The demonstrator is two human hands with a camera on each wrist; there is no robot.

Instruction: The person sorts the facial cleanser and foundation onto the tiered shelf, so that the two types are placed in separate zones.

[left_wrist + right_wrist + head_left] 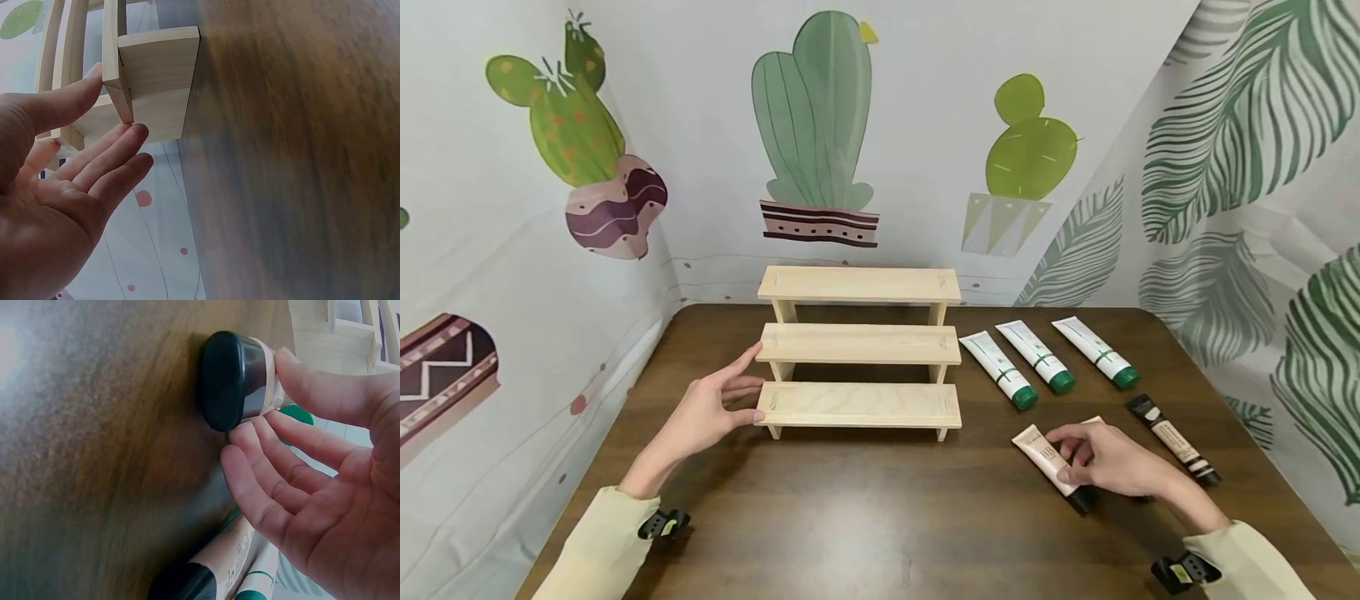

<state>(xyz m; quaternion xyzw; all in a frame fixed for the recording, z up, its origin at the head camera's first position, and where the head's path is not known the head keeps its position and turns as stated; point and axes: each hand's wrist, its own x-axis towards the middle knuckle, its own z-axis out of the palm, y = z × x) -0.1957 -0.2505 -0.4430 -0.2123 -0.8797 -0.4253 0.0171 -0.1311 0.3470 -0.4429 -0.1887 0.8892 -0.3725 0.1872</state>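
A three-tier wooden display stand stands on the table. My left hand is at its left end, fingers extended, with fingertips and thumb touching the shelf ends. On the right, my right hand pinches a pale pink BB cream tube between thumb and fingers. Its black cap faces the right wrist camera, close over the tabletop. Another pink tube lies mostly hidden behind that hand; in the right wrist view a pink tube with a black cap shows below the fingers.
Three white tubes with green caps lie in a row right of the stand. A black and beige tube lies near the table's right edge. Behind the brown table hangs a cloth printed with cacti and leaves.
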